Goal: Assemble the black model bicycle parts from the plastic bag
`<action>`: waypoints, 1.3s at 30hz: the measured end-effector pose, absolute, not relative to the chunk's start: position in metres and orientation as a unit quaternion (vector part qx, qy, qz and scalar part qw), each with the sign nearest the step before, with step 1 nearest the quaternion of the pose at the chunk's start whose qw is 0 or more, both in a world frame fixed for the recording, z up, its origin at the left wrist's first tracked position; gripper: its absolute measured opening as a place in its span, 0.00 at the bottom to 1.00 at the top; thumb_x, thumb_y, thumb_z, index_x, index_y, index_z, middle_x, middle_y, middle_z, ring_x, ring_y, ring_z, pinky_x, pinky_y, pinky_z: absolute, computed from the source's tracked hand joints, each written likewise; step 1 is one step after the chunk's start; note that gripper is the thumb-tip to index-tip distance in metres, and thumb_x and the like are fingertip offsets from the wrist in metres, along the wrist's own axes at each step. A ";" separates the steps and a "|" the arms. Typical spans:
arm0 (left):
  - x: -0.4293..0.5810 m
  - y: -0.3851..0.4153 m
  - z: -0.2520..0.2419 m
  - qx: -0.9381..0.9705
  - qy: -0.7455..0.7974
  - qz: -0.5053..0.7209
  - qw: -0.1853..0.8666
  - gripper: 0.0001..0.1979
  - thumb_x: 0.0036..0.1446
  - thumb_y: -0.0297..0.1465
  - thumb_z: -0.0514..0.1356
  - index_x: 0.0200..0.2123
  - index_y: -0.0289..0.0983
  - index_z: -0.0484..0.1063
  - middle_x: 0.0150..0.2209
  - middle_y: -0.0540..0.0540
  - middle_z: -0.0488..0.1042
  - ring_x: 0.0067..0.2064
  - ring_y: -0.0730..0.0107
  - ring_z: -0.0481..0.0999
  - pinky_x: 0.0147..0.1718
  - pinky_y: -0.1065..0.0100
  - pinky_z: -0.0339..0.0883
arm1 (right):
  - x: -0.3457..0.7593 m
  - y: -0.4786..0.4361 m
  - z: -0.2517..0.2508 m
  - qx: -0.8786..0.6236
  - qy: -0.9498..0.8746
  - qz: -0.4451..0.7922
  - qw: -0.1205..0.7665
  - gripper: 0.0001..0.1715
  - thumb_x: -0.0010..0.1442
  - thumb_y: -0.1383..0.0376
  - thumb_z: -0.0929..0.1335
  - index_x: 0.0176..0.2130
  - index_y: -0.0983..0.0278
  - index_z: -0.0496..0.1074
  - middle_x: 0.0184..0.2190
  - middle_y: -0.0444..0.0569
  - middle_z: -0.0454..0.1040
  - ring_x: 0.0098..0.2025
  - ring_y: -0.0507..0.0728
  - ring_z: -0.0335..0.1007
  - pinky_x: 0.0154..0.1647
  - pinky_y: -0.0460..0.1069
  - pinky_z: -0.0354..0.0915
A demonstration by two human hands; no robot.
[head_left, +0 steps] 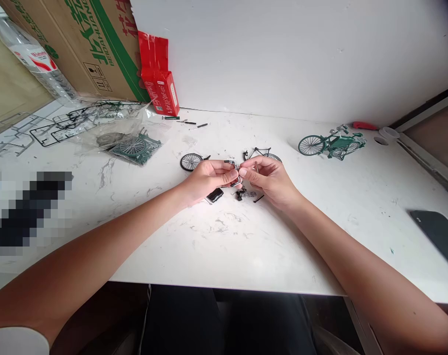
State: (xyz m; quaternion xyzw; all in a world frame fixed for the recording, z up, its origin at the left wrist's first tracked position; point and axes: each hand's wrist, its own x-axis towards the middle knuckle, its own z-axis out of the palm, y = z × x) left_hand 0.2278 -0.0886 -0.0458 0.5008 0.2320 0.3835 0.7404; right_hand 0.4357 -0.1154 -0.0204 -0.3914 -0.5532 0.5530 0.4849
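White marbled counter against white wall; cardboard box at back left. Left hand and right hand pinch small metal part. Finished toy bicycle far right.

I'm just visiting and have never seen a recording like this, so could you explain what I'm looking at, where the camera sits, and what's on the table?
There is no machine here: a person works with two bare hands. The single camera is worn on the person's head, looking forward and down. The left hand and right hand meet over a white table, pinching a small silvery metal part between their fingertips. Around them lie a loose wheel, a partly built bicycle frame and small black parts. Farther right stands a finished green model bicycle. At the left are bagged parts, a cardboard box, a red packet and a plastic bottle.
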 end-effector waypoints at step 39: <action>0.225 -0.089 -0.045 0.533 0.259 0.373 0.714 0.19 0.57 0.44 0.76 0.43 0.35 0.85 0.42 0.41 0.83 0.41 0.62 0.84 0.49 0.57 0.73 | 0.445 -0.119 -0.009 -0.410 -0.730 0.345 0.424 0.14 0.66 0.52 0.76 0.41 0.60 0.81 0.32 0.48 0.79 0.28 0.53 0.68 0.26 0.51 0.61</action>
